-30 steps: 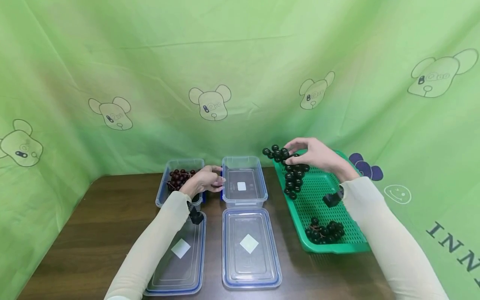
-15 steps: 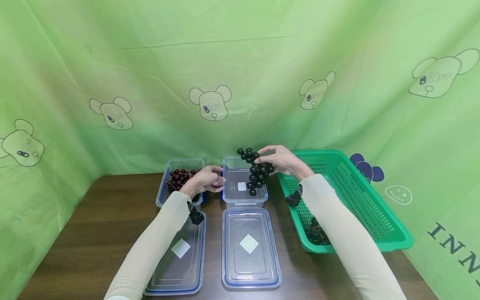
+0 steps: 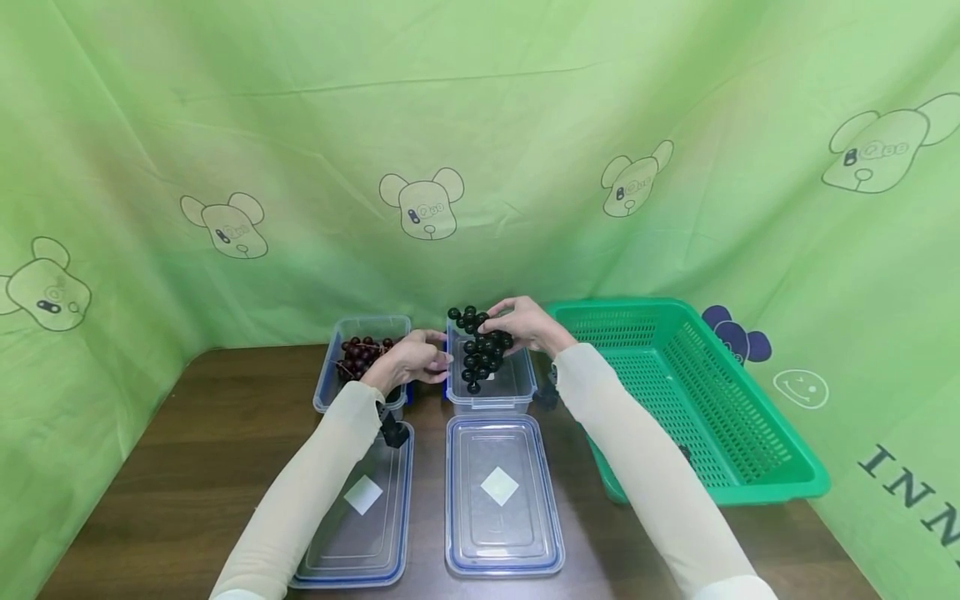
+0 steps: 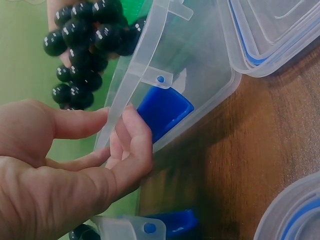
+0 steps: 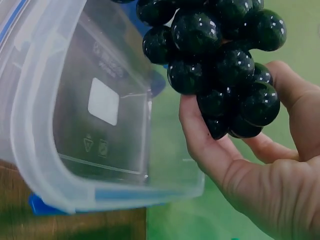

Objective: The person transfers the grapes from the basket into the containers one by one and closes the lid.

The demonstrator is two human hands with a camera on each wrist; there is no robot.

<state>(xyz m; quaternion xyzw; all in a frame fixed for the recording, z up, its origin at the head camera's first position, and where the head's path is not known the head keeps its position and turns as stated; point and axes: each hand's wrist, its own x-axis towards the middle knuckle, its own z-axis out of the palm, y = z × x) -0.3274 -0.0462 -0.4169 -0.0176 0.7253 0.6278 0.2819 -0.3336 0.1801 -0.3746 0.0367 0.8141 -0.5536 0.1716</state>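
My right hand (image 3: 525, 323) holds a bunch of dark, nearly black grapes (image 3: 483, 354) over a clear plastic food container (image 3: 491, 406). In the right wrist view the thumb and fingers cup the glossy grapes (image 5: 195, 75), which hang above the container's open top; a white sticker (image 5: 103, 101) shows on its floor. My left hand (image 3: 411, 360) pinches the left rim of that same container, thumb and fingers on either side of the wall beside a blue latch (image 4: 165, 112), as the left wrist view shows.
Left of it, a second container (image 3: 324, 387) holds reddish-brown grapes (image 3: 360, 354). Two blue-edged lids lie in front, the right lid (image 3: 501, 533) and the left lid (image 3: 348, 542). A green basket (image 3: 787, 450) stands at right; my sleeve mostly hides the grapes inside. A green curtain (image 3: 525, 167) hangs behind.
My right hand has carried the dark grapes leftward from above the green basket to over the right-hand container. The left hand stays at the rim.
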